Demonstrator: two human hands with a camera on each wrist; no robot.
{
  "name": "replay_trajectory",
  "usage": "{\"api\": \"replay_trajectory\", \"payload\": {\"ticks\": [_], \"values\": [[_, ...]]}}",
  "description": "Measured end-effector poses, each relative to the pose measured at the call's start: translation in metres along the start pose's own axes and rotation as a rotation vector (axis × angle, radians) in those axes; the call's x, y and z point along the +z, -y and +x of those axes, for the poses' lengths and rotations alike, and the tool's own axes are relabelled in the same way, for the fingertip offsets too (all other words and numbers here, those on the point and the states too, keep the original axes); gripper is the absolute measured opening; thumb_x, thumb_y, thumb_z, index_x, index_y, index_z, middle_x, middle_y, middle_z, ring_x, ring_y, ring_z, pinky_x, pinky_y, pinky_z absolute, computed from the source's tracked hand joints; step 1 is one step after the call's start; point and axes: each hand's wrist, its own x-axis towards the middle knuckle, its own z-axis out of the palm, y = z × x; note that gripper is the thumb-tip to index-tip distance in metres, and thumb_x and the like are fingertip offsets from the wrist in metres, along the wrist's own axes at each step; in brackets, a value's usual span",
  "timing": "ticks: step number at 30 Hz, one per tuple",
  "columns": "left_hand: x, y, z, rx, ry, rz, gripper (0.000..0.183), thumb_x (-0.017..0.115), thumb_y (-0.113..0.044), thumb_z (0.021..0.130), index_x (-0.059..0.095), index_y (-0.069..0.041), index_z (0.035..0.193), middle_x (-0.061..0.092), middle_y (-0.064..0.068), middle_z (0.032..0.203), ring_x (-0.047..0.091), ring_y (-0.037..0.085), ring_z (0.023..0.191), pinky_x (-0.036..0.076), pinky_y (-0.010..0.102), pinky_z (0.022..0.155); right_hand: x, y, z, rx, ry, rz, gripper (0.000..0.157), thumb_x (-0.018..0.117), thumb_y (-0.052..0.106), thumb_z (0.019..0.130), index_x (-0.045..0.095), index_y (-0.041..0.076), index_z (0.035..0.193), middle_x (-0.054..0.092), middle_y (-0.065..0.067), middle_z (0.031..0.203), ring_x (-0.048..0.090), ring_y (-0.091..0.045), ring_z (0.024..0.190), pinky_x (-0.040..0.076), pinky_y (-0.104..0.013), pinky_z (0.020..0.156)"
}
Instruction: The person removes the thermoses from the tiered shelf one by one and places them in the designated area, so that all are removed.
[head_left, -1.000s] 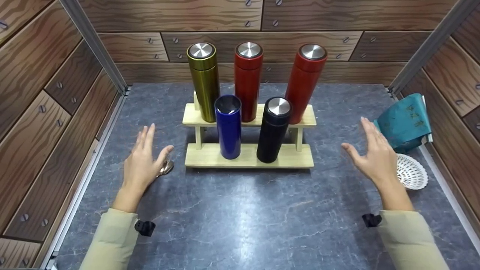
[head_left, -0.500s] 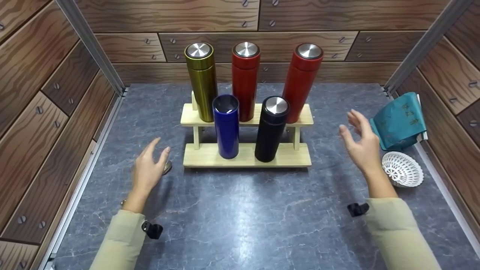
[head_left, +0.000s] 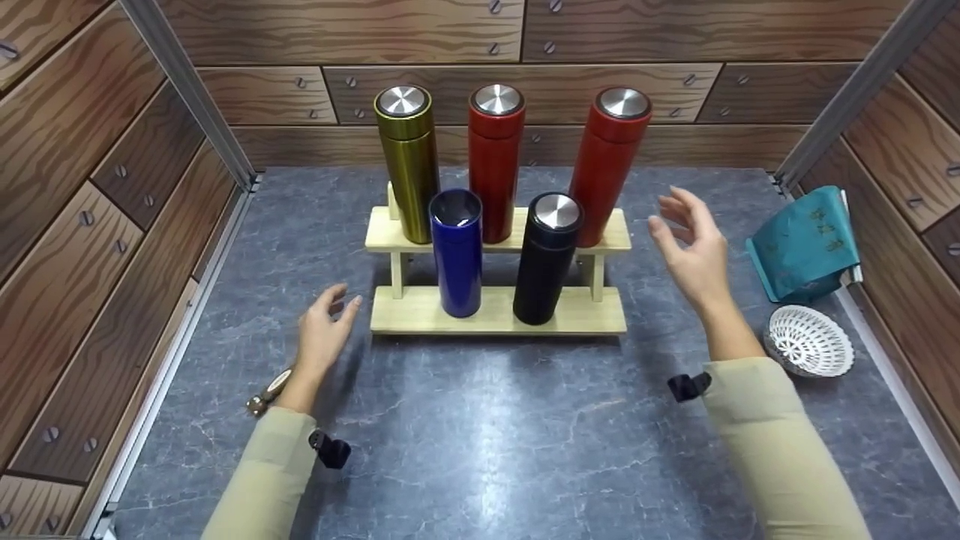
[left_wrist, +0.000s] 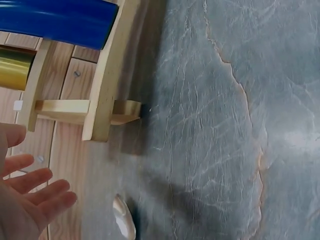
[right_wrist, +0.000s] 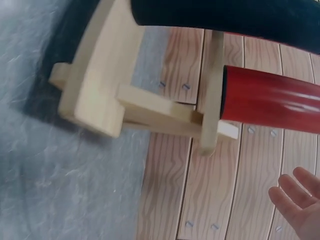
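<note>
A two-tier pale wooden stand (head_left: 420, 321) holds the thermos flasks. Its upper shelf bears a gold flask (head_left: 411, 180), a red flask (head_left: 496, 172) and another red flask (head_left: 606, 169); below are a blue flask (head_left: 459, 270) and a black flask (head_left: 541, 277). My left hand (head_left: 321, 334) is off the stand's left end, fingers relaxed and slightly bent, holding nothing. To the right of the stand, my right hand (head_left: 694, 244) hovers near the right red flask (right_wrist: 270, 98), its fingers loosely bent and empty.
A small brown-and-metal spoon-like thing (head_left: 268, 393) lies partly hidden by the left wrist. On the right are a white woven basket (head_left: 810, 367) and a teal pouch (head_left: 802, 244). Wood-patterned walls (head_left: 600, 142) enclose the grey marbled table (head_left: 480, 435).
Both hands have moved inward towards the stand, the right one also farther forward. Their fingers have gone from spread and straight to loosely bent. Flasks and stand stay put.
</note>
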Motion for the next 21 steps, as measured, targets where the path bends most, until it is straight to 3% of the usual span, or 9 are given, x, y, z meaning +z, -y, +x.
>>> {"api": "replay_trajectory", "payload": {"ticks": [3, 10, 16, 21], "values": [[0.003, 0.002, 0.002, -0.054, 0.020, -0.030, 0.038, 0.065, -0.016, 0.087, 0.057, 0.004, 0.119, 0.058, 0.024, 0.117, 0.059, 0.039, 0.102, 0.052, 0.044, 0.089, 0.004, -0.007, 0.012, 0.033, 0.022, 0.005, 0.050, 0.064, 0.017, 0.089, 0.045, 0.003, 0.133, 0.056, -0.015, 0.122, 0.053, -0.025, 0.112, 0.049, -0.028, 0.091], [0.013, 0.011, 0.005, -0.106, 0.034, -0.049, 0.037, 0.065, -0.014, 0.088, 0.058, 0.007, 0.117, 0.059, 0.025, 0.115, 0.058, 0.037, 0.105, 0.052, 0.042, 0.089, 0.013, 0.004, 0.032, 0.081, 0.078, 0.018, 0.059, 0.066, 0.027, 0.087, 0.041, 0.008, 0.137, 0.054, -0.015, 0.126, 0.051, -0.025, 0.114, 0.048, -0.038, 0.096], [0.024, 0.020, 0.001, -0.259, 0.092, -0.213, 0.041, 0.065, -0.013, 0.088, 0.053, 0.008, 0.121, 0.056, 0.026, 0.117, 0.058, 0.034, 0.103, 0.056, 0.037, 0.081, 0.019, 0.009, 0.044, 0.103, 0.102, 0.068, 0.065, 0.069, 0.029, 0.085, 0.038, 0.010, 0.139, 0.050, -0.015, 0.129, 0.049, -0.027, 0.116, 0.045, -0.042, 0.098], [0.033, 0.028, -0.004, -0.359, 0.123, -0.407, 0.046, 0.065, -0.011, 0.087, 0.048, 0.007, 0.127, 0.053, 0.025, 0.121, 0.060, 0.025, 0.095, 0.057, 0.043, 0.079, 0.025, 0.010, 0.053, 0.103, 0.099, 0.135, 0.071, 0.070, 0.025, 0.083, 0.033, 0.009, 0.141, 0.048, -0.016, 0.130, 0.048, -0.028, 0.118, 0.044, -0.041, 0.100]]}}
